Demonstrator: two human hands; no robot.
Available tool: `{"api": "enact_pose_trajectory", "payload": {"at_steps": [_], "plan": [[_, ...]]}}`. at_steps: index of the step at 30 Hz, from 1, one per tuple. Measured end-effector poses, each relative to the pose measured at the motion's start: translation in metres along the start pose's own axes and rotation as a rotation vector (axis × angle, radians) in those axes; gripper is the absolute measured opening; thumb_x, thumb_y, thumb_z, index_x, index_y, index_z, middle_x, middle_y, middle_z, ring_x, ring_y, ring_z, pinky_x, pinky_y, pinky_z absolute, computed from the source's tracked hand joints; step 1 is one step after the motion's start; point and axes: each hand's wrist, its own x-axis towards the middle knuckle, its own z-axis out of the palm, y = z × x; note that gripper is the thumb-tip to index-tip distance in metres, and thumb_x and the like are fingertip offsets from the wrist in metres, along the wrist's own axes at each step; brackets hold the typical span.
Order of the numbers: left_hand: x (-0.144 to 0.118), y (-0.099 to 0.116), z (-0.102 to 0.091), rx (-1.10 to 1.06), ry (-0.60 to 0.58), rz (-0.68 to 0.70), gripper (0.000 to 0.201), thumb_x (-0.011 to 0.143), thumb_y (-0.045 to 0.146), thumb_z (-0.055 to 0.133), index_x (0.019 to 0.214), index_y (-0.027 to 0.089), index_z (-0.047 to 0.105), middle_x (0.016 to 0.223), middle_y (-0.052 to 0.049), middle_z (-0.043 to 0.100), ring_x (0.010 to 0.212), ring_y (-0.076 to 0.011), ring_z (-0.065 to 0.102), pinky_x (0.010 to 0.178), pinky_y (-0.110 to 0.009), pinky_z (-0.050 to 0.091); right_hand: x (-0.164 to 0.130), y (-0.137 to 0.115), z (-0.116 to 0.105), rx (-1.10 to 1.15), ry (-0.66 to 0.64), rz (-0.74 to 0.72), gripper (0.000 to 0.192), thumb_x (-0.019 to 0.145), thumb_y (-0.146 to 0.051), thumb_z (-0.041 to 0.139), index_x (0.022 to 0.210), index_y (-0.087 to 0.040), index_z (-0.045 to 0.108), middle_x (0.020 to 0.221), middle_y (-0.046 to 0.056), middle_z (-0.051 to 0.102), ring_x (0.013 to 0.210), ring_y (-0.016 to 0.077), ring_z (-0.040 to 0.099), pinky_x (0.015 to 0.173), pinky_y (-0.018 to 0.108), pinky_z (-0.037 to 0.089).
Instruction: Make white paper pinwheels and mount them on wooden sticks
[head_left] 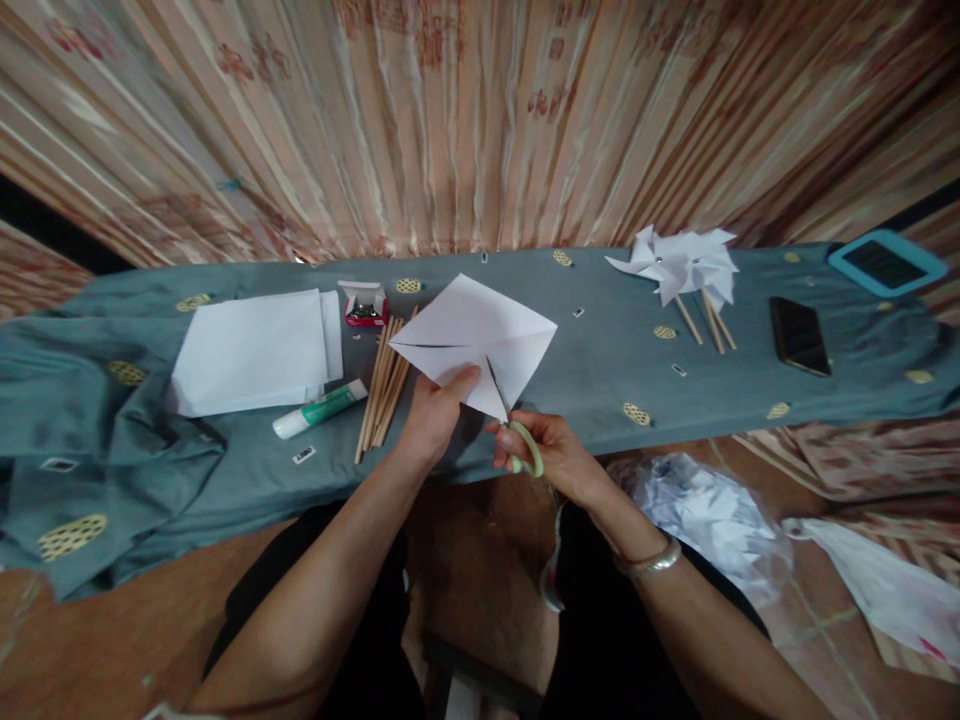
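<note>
Where a patterned, pleated curtain (480, 120) hangs as a backdrop, a long table draped in grey-green cloth (592, 390) stretches across. On its left lies a stack of white paper (251, 350). At centre, a white square sheet (487, 305) is turned cornerwise, a slit running inward from its left corner. The left hand (436, 412) pinches its lower-left edge, thumb pressed on top, fingers hidden beneath, most of the sheet extending beyond the grip. White paper pinwheels (697, 262) on sticks lie farther right. The right hand (551, 452) is curled closed around the handles of pale green scissors (535, 455), which meet the sheet's nearest corner, just right of the left thumb. Left of the sheet are thin wooden sticks (385, 385), a glue stick (322, 408) and, smallest, an open red box (365, 312).
</note>
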Motion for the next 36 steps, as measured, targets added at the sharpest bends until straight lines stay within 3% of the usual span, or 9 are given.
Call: {"api": "enact_pose_trajectory", "payload": {"at_steps": [6,12,15,20,23,27,31,36], "plan": [[0.011,0.008,-0.006,-0.133,0.043,0.057,0.034,0.057,0.028,0.077,0.087,0.019,0.065,0.087,-0.003,0.072,0.091,-0.0223,0.066,0.083,-0.033,0.049,-0.011,-0.003,-0.017,-0.117,-0.193,0.089,0.046,0.068,-0.061,0.075,0.078,-0.017,0.067,0.061,0.000,0.066,0.052,0.0087,0.054,0.049,0.020,0.041],[0.017,0.014,-0.016,-0.170,0.095,0.068,0.033,0.055,0.024,0.076,0.086,0.017,0.066,0.090,-0.003,0.073,0.097,-0.0243,0.067,0.093,-0.037,0.047,-0.028,-0.012,-0.052,-0.112,-0.319,0.183,0.051,0.065,-0.061,0.077,0.088,-0.016,0.070,0.063,0.000,0.068,0.054,0.0100,0.057,0.053,0.022,0.044],[0.016,0.015,-0.018,-0.187,0.077,0.061,0.036,0.055,0.022,0.075,0.089,0.018,0.066,0.093,-0.004,0.073,0.100,-0.0254,0.066,0.096,-0.038,0.046,-0.035,-0.017,-0.068,-0.108,-0.233,0.105,0.051,0.067,-0.061,0.076,0.091,-0.016,0.072,0.064,0.001,0.068,0.053,0.0103,0.056,0.052,0.023,0.043],[0.010,0.013,-0.016,-0.129,0.002,0.002,0.039,0.055,0.020,0.074,0.093,0.019,0.067,0.091,-0.004,0.073,0.095,-0.0275,0.067,0.092,-0.040,0.048,-0.024,-0.014,-0.079,-0.134,0.318,-0.135,0.045,0.063,-0.057,0.081,0.088,-0.020,0.071,0.070,0.002,0.071,0.058,0.0127,0.057,0.058,0.027,0.046],[0.008,0.006,-0.016,-0.050,-0.062,-0.081,0.041,0.053,0.023,0.077,0.093,0.019,0.069,0.086,-0.006,0.073,0.091,-0.0291,0.067,0.089,-0.040,0.049,-0.013,-0.009,-0.081,-0.083,0.487,-0.215,0.044,0.062,-0.055,0.082,0.089,-0.022,0.071,0.072,0.002,0.072,0.060,0.0132,0.058,0.061,0.027,0.047],[0.007,-0.006,-0.018,0.091,-0.127,-0.151,0.030,0.052,0.027,0.080,0.080,0.021,0.073,0.078,-0.006,0.073,0.079,-0.0278,0.066,0.080,-0.037,0.050,-0.002,-0.006,-0.081,-0.027,0.471,-0.203,0.040,0.059,-0.051,0.084,0.085,-0.022,0.072,0.067,-0.002,0.067,0.061,0.0122,0.056,0.059,0.025,0.044],[0.004,-0.012,-0.019,0.218,-0.169,-0.163,0.018,0.056,0.031,0.078,0.069,0.020,0.074,0.070,-0.006,0.072,0.072,-0.0262,0.065,0.074,-0.034,0.050,0.004,-0.010,-0.076,0.057,0.348,-0.121,0.042,0.048,-0.042,0.090,0.080,-0.021,0.071,0.068,-0.005,0.067,0.060,0.0111,0.055,0.057,0.024,0.045],[0.001,0.001,-0.010,0.082,-0.159,-0.238,0.035,0.058,0.041,0.080,0.082,0.017,0.073,0.083,-0.009,0.074,0.085,-0.0296,0.069,0.082,-0.039,0.053,0.007,-0.015,-0.068,0.108,0.283,-0.036,0.038,0.045,-0.038,0.090,0.071,-0.018,0.069,0.059,-0.006,0.065,0.051,0.0087,0.051,0.051,0.022,0.040]]}}
